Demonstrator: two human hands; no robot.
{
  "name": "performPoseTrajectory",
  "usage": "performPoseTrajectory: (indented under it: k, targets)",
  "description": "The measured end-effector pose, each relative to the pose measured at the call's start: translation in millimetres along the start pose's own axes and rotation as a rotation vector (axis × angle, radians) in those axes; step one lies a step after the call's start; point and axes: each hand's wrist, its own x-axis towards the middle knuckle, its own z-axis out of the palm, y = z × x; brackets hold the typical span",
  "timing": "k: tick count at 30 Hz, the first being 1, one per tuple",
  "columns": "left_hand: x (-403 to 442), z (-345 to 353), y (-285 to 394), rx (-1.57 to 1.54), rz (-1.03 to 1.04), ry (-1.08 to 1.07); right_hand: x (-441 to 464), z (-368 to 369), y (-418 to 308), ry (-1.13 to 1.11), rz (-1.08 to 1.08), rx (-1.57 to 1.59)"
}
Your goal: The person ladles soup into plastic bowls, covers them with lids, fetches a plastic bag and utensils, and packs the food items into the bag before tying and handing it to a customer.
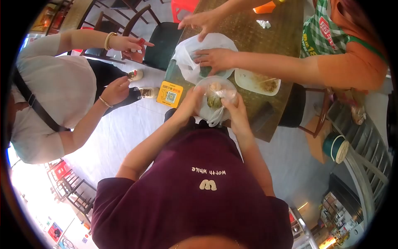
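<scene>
Between my two hands, at the near edge of the table, is a round clear takeaway container [205,108] with greenish and pale food showing through it. A thin plastic bag [214,120] is bunched at its near side. My left hand [191,101] is closed on the container's left side, its fingertips partly hidden. My right hand [234,104] grips the right side, thumb on top. Just beyond lies a white plastic bag [188,54], with a co-worker's hand [215,60] reaching into its opening and that person's other hand [202,23] over its far edge.
On the wooden table [248,37] are a white tray with food scraps [258,82], a crumpled tissue [263,24], a dark flat object [262,116] and a yellow QR-code sign [169,94]. A person in white [62,91] stands left. Chairs [159,43] stand around.
</scene>
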Motion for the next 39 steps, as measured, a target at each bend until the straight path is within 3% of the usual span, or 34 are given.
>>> performPoseTrajectory:
  k: [8, 14, 20, 31, 39]
  targets:
    - [2.6, 31.9, 76.9, -0.033, 0.120, -0.068, 36.9, 22.5, -82.8, -0.124, -0.062, -0.068]
    - [17.2, 30.9, 118.3, 0.077, 0.090, 0.041, 85.2, 34.6, -106.4, -0.260, 0.058, -0.118]
    - [37.4, 34.0, 150.0, 0.101, 0.139, 0.064, 124.5, 45.4, -131.0, -0.254, -0.037, -0.242]
    - [89.8, 14.6, 123.5, 0.030, -0.019, 0.106, 123.5, 50.2, -125.3, -0.120, 0.052, -0.395]
    - [99.3, -12.8, 104.6, 0.122, -0.054, 0.174, 168.4, 37.9, -64.9, -0.233, 0.182, -0.186]
